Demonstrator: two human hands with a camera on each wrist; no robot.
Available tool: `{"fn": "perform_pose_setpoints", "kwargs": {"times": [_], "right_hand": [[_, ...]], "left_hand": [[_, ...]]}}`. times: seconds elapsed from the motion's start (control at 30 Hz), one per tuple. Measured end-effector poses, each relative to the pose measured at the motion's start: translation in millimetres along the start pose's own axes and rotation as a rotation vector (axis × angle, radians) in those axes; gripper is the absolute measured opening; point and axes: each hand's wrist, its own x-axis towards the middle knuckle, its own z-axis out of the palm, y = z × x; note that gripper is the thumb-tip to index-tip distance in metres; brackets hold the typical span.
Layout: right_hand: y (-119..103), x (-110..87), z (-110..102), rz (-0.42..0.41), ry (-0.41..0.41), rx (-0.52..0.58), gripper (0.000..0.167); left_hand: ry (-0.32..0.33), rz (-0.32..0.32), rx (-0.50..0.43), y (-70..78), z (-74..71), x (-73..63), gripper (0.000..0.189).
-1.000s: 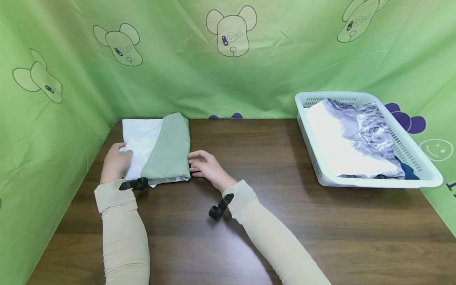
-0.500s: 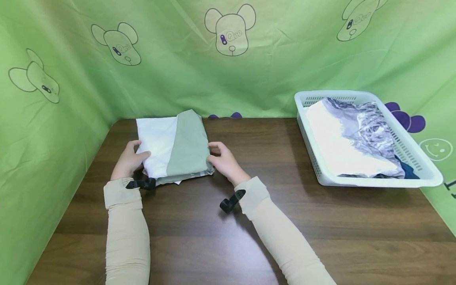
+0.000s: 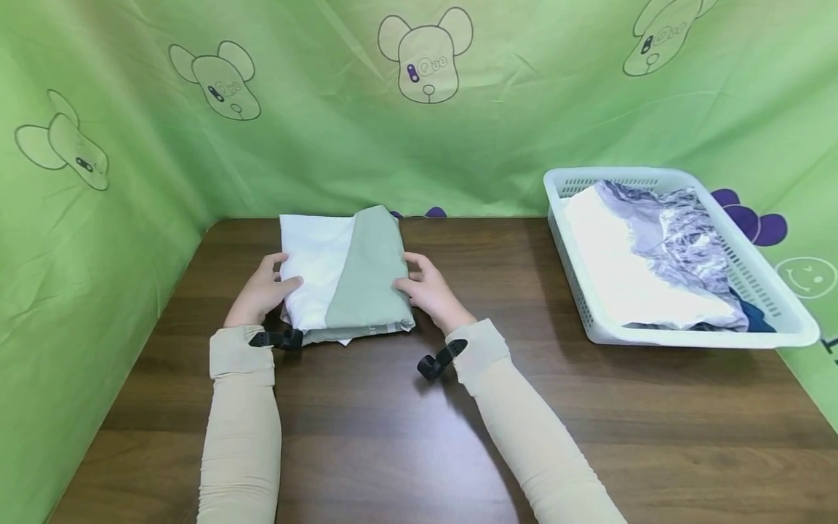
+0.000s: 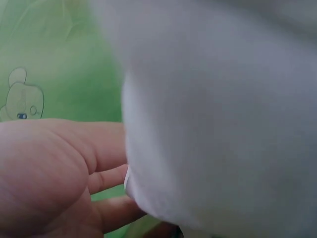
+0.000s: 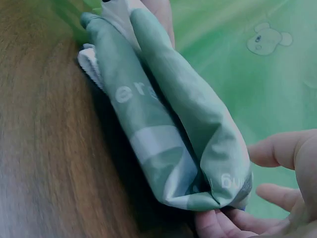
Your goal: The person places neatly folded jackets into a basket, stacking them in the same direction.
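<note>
Where the brown wood-grain desk (image 3: 366,444) ends at the back, we note a green fabric curtain (image 3: 314,153) printed with outlined animal heads. On the desk's right stands a pale, slot-walled plastic basket (image 3: 694,338), holding a white and grey-violet patterned cloth (image 3: 655,255) and, partly beneath, a dark blue cloth (image 3: 758,316). Left of centre, near the back edge, we find a folded white and sage-green fabric bundle (image 3: 366,276), gripped at its sides by the bare left hand (image 3: 258,291) and bare right hand (image 3: 433,292), thumbs on top. Left fingertips are hidden behind the bundle; lettering on its green folds is only partly legible. Whether its underside touches the desk, we cannot tell. Both beige sleeves (image 3: 242,444) are cut off below.
</note>
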Motion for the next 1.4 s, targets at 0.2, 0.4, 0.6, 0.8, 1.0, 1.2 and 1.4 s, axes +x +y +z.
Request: {"fn": "perform_pose_setpoints", "kwargs": {"times": [0.2,0.4,0.6,0.8,1.0,1.2,1.4], "right_hand": [[2.1,-3.8,-10.5,-0.027,-0.05,0.009,0.077],[8.0,-7.3,-22.0,-0.068,-0.065,0.024,0.082],[12.2,-12.2,-34.3,0.003,-0.139,0.163,0.087],[18.2,-18.4,-48.6,0.01,-0.207,0.227,0.089],[25.7,-25.5,-64.5,0.009,-0.274,0.308,0.091],[31.4,-31.3,-76.2,-0.041,-0.333,0.336,0.101],[34.3,-35.4,-81.3,-0.049,-0.325,0.319,0.104]], "left_hand": [[-0.105,0.103,-0.08,4.5,9.0,2.7,0.077],[-0.223,0.176,-0.199,6.1,25.2,8.4,0.079],[-0.305,0.217,-0.247,7.2,43.1,15.0,0.081],[-0.357,0.221,-0.303,9.7,60.6,18.9,0.086],[-0.45,0.192,-0.414,14.6,74.9,17.1,0.092],[-0.526,0.182,-0.498,17.2,83.8,14.7,0.102],[-0.549,0.189,-0.522,17.8,93.9,15.1,0.11]]}}
